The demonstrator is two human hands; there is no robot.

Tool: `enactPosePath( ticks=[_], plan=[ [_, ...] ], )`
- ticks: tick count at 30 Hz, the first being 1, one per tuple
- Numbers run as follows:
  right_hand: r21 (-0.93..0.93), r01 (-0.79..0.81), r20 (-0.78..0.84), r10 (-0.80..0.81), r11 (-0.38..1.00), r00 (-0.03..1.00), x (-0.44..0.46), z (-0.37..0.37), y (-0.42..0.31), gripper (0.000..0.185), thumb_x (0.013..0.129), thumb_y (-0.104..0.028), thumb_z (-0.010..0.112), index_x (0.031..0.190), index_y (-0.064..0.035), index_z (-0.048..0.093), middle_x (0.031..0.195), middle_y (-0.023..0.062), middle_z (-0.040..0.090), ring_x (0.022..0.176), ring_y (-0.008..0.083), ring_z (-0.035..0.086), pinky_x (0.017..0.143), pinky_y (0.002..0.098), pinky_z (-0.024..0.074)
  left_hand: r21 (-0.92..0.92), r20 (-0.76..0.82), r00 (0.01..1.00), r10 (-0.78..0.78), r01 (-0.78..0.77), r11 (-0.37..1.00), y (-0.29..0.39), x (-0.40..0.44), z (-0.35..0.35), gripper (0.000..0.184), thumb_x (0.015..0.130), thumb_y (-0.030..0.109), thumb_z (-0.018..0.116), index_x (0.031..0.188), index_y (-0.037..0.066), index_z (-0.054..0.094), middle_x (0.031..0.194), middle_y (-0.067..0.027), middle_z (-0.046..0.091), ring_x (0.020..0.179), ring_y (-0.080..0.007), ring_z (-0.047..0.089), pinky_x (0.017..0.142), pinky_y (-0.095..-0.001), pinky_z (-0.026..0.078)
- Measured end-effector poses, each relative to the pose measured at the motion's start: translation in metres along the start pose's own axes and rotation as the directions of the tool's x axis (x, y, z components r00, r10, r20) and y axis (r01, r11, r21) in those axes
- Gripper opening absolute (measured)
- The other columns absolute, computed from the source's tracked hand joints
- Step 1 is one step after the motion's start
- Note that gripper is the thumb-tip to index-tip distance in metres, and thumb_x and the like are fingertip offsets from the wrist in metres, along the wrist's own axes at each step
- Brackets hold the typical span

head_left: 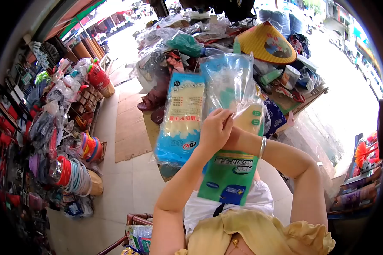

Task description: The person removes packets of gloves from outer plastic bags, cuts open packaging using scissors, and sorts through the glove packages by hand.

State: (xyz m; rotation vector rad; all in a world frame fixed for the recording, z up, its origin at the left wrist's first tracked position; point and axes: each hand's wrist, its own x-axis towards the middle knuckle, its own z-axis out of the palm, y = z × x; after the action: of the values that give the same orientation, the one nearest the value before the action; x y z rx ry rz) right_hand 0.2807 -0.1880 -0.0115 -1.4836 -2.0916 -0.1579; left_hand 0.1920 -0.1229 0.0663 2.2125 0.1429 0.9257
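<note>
A green and clear glove pack [232, 178] slants down in front of my body, with pale yellow gloves showing through its clear upper part. My left hand [217, 127] is closed over the pack's left edge, its fingertips pinching the clear film. My right hand [233, 138] crosses under the left one, below a bracelet on the wrist; its fingers are mostly hidden. To the left lies a blue glove pack [185, 119] with yellowish gloves inside. Behind my hands, a crinkled clear plastic bag [227, 80] with blue print rests on the heap.
A pile of plastic-wrapped goods covers the stand ahead, with a yellow conical hat [268, 42] and a white cup [290, 76]. Brown shoes [153, 100] sit at its left side. Shelves of goods and a basket of coiled hoses [74, 176] line the left. Cardboard [132, 123] covers some floor tiles.
</note>
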Motion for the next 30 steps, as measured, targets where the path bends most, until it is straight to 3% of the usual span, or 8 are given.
enactPosePath(
  ticks=[3,5,14,17,24,27,28,30],
  plan=[
    [0.305,-0.101,-0.095,0.136,0.947,0.986,0.011,0.003,0.008,0.032,0.065,-0.016,0.058,0.095,-0.0095,0.065,0.097,0.0097,0.062,0.098,0.0255,0.055,0.087,0.0398,0.0444,-0.061,-0.013,0.996,-0.089,0.088,0.994,-0.007,-0.004,-0.01,0.013,0.083,0.011,0.055,0.09,0.003,0.061,0.082,-0.014,0.058,0.076,-0.0312,0.056,0.068,-0.0351,0.044],
    [-0.098,0.264,-0.014,-0.267,0.959,0.964,0.006,-0.006,0.01,0.018,0.07,-0.022,0.059,0.071,-0.0053,0.066,0.074,0.0043,0.063,0.095,0.0252,0.057,0.084,0.0354,0.0456,-0.113,-0.017,0.987,-0.162,0.159,0.981,-0.012,-0.015,-0.014,0.012,0.082,0.011,0.056,0.089,0.003,0.062,0.081,-0.0137,0.058,0.077,-0.0299,0.056,0.069,-0.034,0.044],
    [-0.268,0.435,0.283,-0.362,0.86,0.888,0.007,-0.066,-0.012,0.014,0.069,-0.023,0.058,0.059,-0.0127,0.058,0.068,-0.0004,0.059,0.089,0.0176,0.053,0.077,0.0319,0.0457,-0.542,-0.075,0.935,-0.346,0.253,0.802,0.013,-0.147,0.029,0.058,0.084,0.007,0.058,0.134,0.002,0.029,0.121,-0.0113,0.05,0.112,-0.0189,0.049,0.095,-0.0311,0.038],
    [-0.201,0.504,0.242,-0.456,0.84,0.856,0.006,-0.062,-0.01,0.011,0.069,-0.022,0.059,0.065,-0.0119,0.059,0.078,0.0005,0.059,0.094,0.018,0.053,0.081,0.0316,0.0444,-0.689,0.552,0.593,-0.586,0.721,0.081,0.006,-0.155,0.037,0.046,0.087,0.007,0.053,0.13,0.003,0.036,0.117,-0.008,0.053,0.106,-0.0164,0.053,0.088,-0.0305,0.045],
    [-0.036,-0.225,-0.359,0.197,0.974,0.912,-0.079,-0.106,-0.019,0.036,0.072,-0.023,0.065,0.104,-0.0074,0.059,0.112,0.0079,0.054,0.111,0.0256,0.048,0.093,0.0369,0.0393,-0.763,0.481,0.544,-0.688,0.646,-0.023,0.004,-0.128,0.047,0.035,0.088,0.006,0.051,0.123,0.006,0.043,0.106,-0.0054,0.059,0.093,-0.0127,0.058,0.079,-0.0272,0.049],
    [0.372,-0.591,-0.453,0.696,0.715,0.557,-0.137,-0.096,-0.041,0.061,0.073,-0.037,0.068,0.122,-0.0058,0.048,0.128,0.0124,0.045,0.118,0.0264,0.044,0.097,0.038,0.0368,-0.792,0.478,0.55,-0.685,0.607,-0.065,0.005,-0.103,0.046,0.036,0.087,0.006,0.05,0.123,0.006,0.044,0.108,-0.008,0.059,0.092,-0.0172,0.061,0.076,-0.0312,0.052],
    [0.827,-0.339,-0.229,0.819,0.449,0.526,-0.147,-0.093,-0.052,0.072,0.075,-0.044,0.065,0.13,-0.0054,0.039,0.132,0.0144,0.041,0.122,0.0266,0.04,0.1,0.0383,0.0346,-0.795,0.477,0.552,-0.684,0.603,-0.067,0.004,-0.094,0.048,0.036,0.087,0.006,0.05,0.123,0.006,0.044,0.108,-0.008,0.059,0.092,-0.0172,0.061,0.076,-0.0312,0.052],
    [0.972,0.066,0.138,0.779,-0.224,0.612,-0.164,-0.075,-0.073,0.085,0.078,-0.055,0.059,0.138,-0.0051,0.027,0.137,0.0172,0.036,0.123,0.0289,0.041,0.099,0.0422,0.0368,-0.796,0.505,0.571,-0.647,0.597,-0.094,0.005,-0.08,0.053,0.036,0.089,0.005,0.048,0.124,0.007,0.041,0.11,-0.0077,0.058,0.095,-0.0161,0.059,0.078,-0.0306,0.051]
  ],
)
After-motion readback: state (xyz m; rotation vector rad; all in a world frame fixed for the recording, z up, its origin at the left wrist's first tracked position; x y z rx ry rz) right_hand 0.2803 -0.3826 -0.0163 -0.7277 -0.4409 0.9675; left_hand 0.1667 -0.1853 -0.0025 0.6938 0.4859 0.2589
